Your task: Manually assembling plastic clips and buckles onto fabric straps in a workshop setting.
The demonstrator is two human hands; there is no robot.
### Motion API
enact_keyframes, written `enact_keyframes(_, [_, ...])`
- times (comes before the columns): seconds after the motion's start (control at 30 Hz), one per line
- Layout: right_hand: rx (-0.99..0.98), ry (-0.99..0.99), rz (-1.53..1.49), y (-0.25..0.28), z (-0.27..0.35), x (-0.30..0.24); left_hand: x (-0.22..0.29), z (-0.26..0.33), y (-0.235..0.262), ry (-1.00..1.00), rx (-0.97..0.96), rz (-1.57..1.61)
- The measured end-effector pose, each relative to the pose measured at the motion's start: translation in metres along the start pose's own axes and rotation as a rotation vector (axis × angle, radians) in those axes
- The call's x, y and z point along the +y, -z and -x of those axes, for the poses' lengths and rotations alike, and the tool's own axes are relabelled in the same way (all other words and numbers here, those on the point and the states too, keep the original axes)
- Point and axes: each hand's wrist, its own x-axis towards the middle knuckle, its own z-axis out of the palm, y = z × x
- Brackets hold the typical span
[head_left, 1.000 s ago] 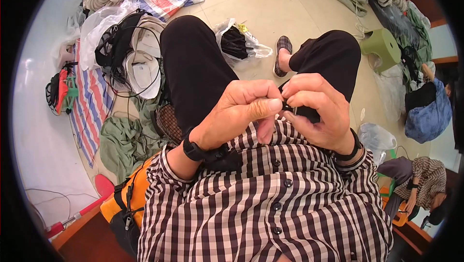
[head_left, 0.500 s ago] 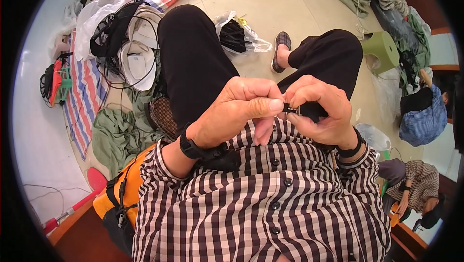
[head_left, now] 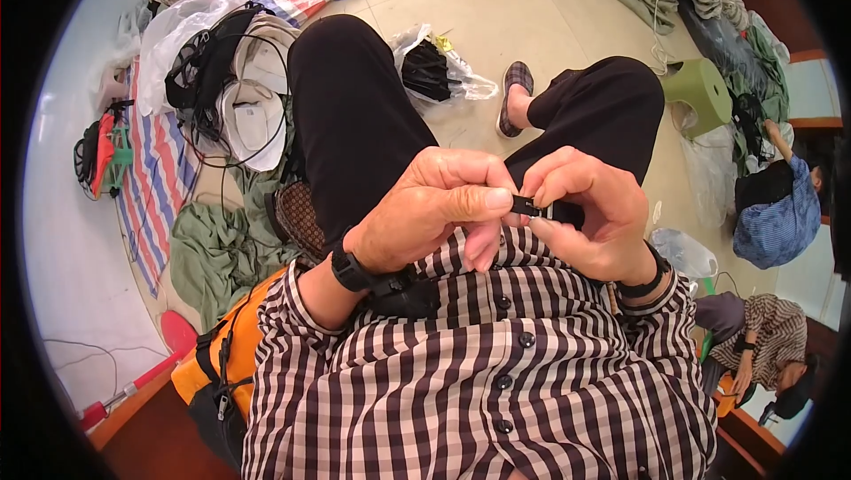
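Observation:
Above my lap, a small black buckle-like piece (head_left: 526,206) spans the gap between my two hands. The thumb and forefinger of my left hand (head_left: 434,205) pinch its left end, while the other fingers curl below. My right hand (head_left: 596,210) grips its right end between thumb and fingertips, the fingers bent in a loop. Its exact kind is too small to make out, and both ends are partly covered by fingertips. Dark bands circle both wrists.
A plastic bag with black items (head_left: 427,70) lies on the floor between my feet. Left are black bags and pale caps (head_left: 254,125), green cloth (head_left: 213,254) and an orange bag (head_left: 195,380). A green stool (head_left: 700,94) and two other people (head_left: 776,223) are at right.
My hands have drawn slightly apart, and more of the black piece shows between the fingertips. My right hand has shifted a little down. The person in blue has moved an arm.

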Motion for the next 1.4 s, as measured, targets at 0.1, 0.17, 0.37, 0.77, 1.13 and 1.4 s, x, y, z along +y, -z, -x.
enact_keyframes(0.1, [-0.041,0.077,0.181,0.004,0.0,-0.004,-0.001,0.0,0.0,-0.015,-0.02,-0.021])
enact_keyframes(0.17, [-0.061,0.074,0.278,0.005,-0.002,-0.005,0.0,-0.001,0.001,-0.026,-0.019,-0.025])
enact_keyframes(0.37, [-0.059,0.147,0.328,0.002,-0.006,-0.012,0.0,-0.001,0.002,-0.047,-0.005,-0.104])
enact_keyframes(0.77, [-0.178,0.074,0.412,0.006,-0.013,-0.019,0.017,0.002,-0.003,0.098,0.014,-0.294])
enact_keyframes(1.13, [-0.085,-0.123,0.009,-0.001,0.0,-0.002,-0.006,-0.001,0.009,0.039,-0.083,0.148])
enact_keyframes(1.4, [-0.156,0.192,0.243,0.0,-0.01,-0.005,-0.006,0.001,0.011,0.035,-0.108,0.166])
